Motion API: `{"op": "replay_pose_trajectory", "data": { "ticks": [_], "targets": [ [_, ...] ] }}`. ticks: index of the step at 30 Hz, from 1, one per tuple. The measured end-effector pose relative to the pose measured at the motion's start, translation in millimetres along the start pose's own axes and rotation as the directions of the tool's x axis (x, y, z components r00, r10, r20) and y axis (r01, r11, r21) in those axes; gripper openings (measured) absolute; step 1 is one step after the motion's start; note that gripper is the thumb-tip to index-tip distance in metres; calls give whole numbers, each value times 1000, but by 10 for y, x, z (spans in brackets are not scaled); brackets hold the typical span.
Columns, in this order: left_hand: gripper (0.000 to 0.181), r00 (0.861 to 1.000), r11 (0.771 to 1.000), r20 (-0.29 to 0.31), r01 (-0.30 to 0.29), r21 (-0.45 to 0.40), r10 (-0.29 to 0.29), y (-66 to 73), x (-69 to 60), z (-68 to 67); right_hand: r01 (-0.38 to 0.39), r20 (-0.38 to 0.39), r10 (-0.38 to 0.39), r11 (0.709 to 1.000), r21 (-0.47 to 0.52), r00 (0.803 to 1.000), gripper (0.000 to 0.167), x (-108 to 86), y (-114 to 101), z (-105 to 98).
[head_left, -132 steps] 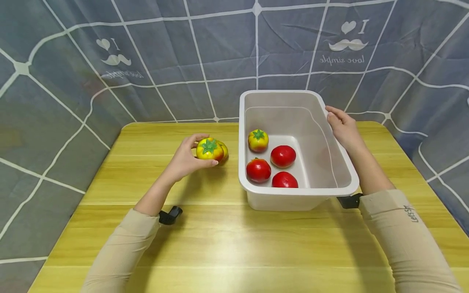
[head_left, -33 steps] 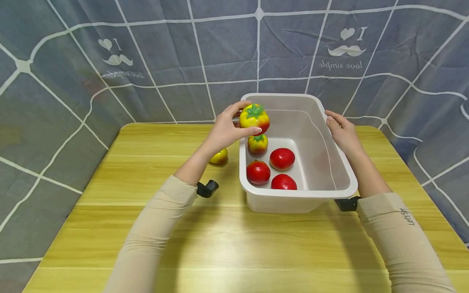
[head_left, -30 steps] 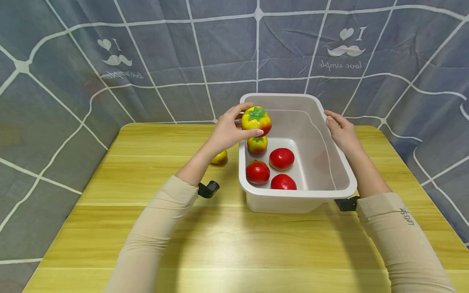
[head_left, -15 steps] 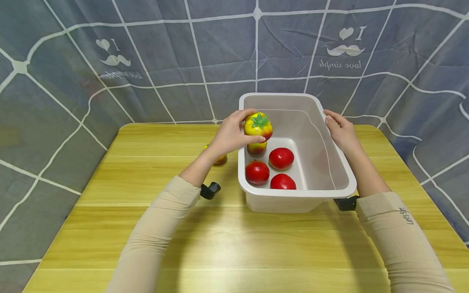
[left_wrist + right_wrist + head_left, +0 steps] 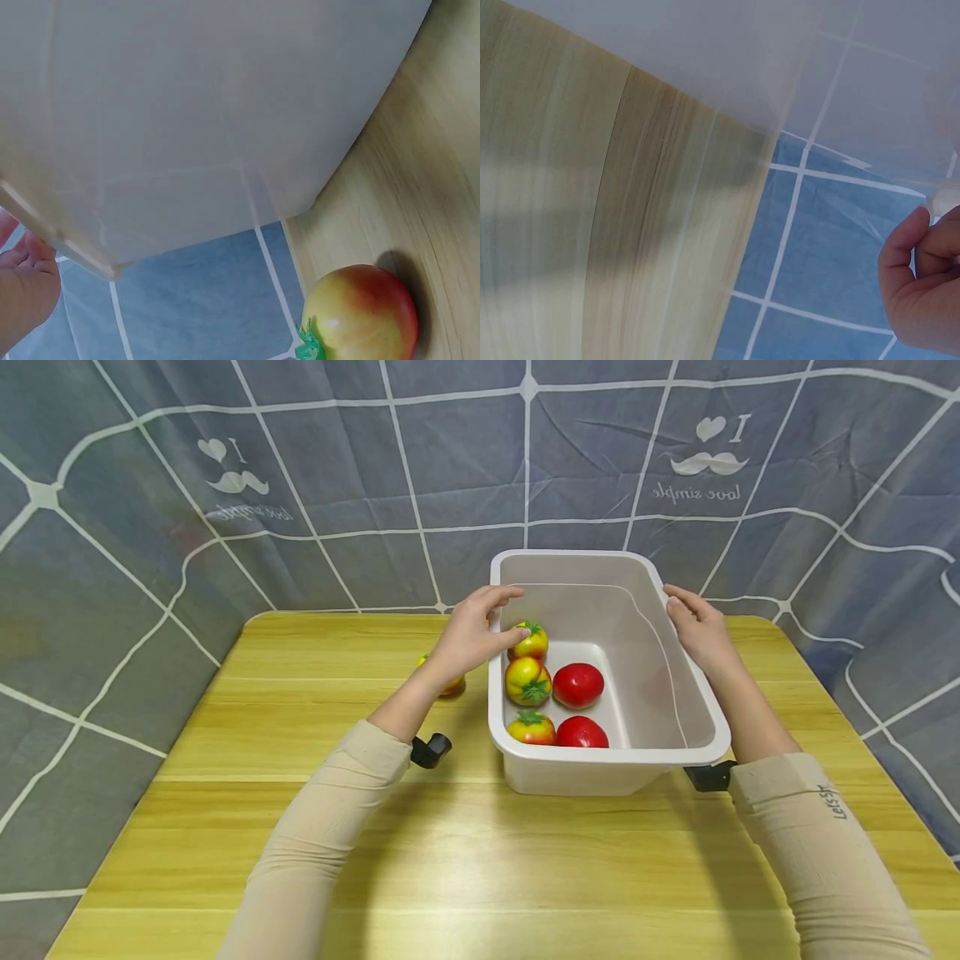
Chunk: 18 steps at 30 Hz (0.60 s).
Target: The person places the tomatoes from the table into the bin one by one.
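Observation:
In the head view, my left hand point(image 5: 476, 631) is held over the left rim of a light grey plastic bin point(image 5: 611, 756), fingers and thumb apart with nothing between them. Just under its thumb lies a yellow-red toy tomato point(image 5: 534, 647) with a green leafy top. Two more yellow-red tomatoes, a middle one point(image 5: 523, 677) and a near one point(image 5: 531, 732), line the bin's left side. Two red tomatoes point(image 5: 578, 685) sit beside them. My right hand point(image 5: 705, 631) grips the bin's right rim. Outside the bin, another tomato point(image 5: 364, 311) stands on the table, partly hidden behind my left wrist in the head view.
The bin stands on a wood-grain table point(image 5: 420, 860). A grey-blue curtain point(image 5: 465, 460) with white grid lines hangs close behind the table and along its sides. A black wrist mount point(image 5: 431, 750) sticks out from the left sleeve.
My left hand carried a yellow-red tomato from the table into the bin and let it go. The tomato at the bin's near left turned, showing its green top. My right hand stays on the rim.

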<state>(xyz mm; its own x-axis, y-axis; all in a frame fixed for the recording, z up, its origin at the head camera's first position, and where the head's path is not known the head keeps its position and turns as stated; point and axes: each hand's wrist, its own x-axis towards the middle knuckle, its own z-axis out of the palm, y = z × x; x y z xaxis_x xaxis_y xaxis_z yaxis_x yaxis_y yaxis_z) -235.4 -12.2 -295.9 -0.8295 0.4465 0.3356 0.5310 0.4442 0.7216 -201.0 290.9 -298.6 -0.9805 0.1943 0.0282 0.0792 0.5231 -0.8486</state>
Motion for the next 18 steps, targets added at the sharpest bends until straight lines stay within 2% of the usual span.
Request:
{"op": "replay_pose_trajectory", "data": {
  "ticks": [5,10,18],
  "targets": [
    [51,1000,996,-4,0,-84,0,-33,-21,-29,9,-5,-9,1000,-4,1000,52,1,14,2],
    [54,1000,981,-16,-8,-195,5,-138,-69,-122,7,-3,-7,1000,-7,1000,52,1,20,3],
    [54,997,971,-42,48,-233,-60,-385,-219,-337,7,-1,-7,1000,-1,1000,52,11,36,3]
  ]
}}
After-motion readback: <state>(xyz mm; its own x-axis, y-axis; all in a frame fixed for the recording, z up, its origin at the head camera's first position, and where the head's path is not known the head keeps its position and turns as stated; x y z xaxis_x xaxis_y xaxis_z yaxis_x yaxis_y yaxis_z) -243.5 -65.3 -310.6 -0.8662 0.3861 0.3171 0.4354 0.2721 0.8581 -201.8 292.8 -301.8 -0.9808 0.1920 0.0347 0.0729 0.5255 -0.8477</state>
